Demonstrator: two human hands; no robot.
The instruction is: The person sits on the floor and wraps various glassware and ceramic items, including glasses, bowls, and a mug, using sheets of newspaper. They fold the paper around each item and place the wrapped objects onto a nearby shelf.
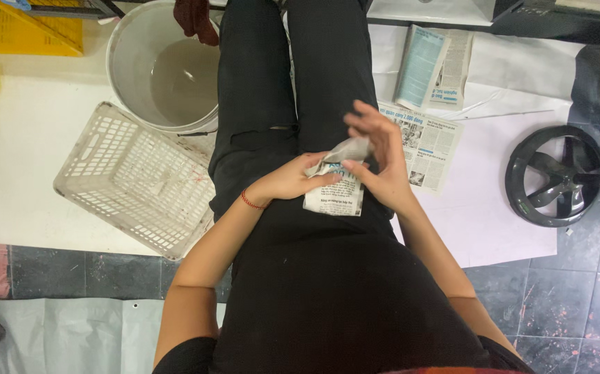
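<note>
White floor sheet (500,228), spread over dark tiles, bearing most of the items below. Grey bucket (161,66), upper left, part filled with cloudy water, a dark red cloth (196,17) draped over its far rim. White slotted basket (133,180), lying tilted just beside the bucket, nothing visible in it. Black wheel-shaped stand base (556,176), far right, partly on the tiles. Folded newspaper (431,66), upper right, and a flat newspaper sheet (428,142) below it, touching the person's right leg. Yellow board (26,31), top left corner. Piece of newspaper (334,190), resting on the lap of a seated person in black clothes, its upper part crumpled and lifted. Left hand (289,181), a red thread at the wrist, fingers closed on the left edge of the piece, pinning it to the thigh. Right hand (376,159), thumb and forefinger pinched on the raised grey upper corner, remaining fingers spread. Both hands close together on the one piece. Step in hand, as judged: tearing or folding down a strip from the piece. Next move likely calls for a firm hold by the left hand while the right pulls evenly along the paper, so that the tear runs straight.
</note>
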